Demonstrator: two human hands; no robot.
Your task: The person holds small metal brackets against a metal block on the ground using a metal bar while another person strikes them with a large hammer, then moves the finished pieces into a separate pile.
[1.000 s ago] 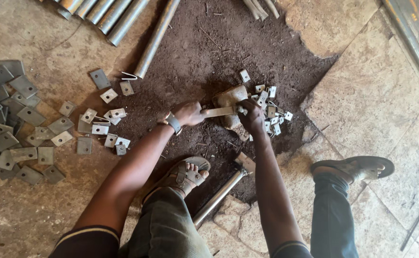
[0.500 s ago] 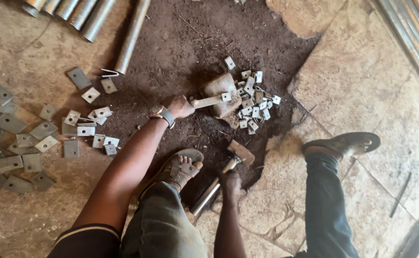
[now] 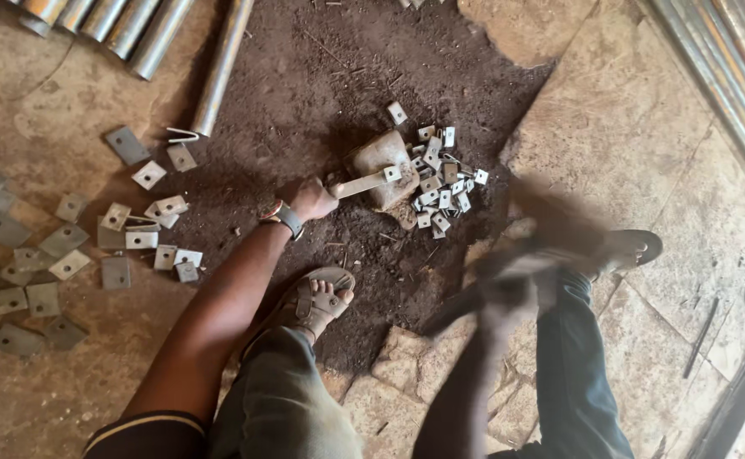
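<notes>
Head view: strip (image 3: 359,184) is held flat on block (image 3: 382,163) by left hand (image 3: 308,198), fingers closed round its end. Right hand (image 3: 508,285) at 4 o'clock is blurred w/ hammer (image 3: 461,302); grip can't be told. Cut pieces (image 3: 440,183) piled at 3 o'clock; plates (image 3: 66,246) at 9 o'clock are untouched

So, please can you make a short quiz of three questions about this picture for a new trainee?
1. True or false: the left hand holds a flat metal strip on the stone block.
2. Where does the pile of small square plates lie?
A. on the pipes
B. on the dark soil beside the block
C. on the sandal
3. Fill in: the right hand is ____ by motion, so its grip is unclear.

Key: 1 true; 2 B; 3 blurred
</notes>
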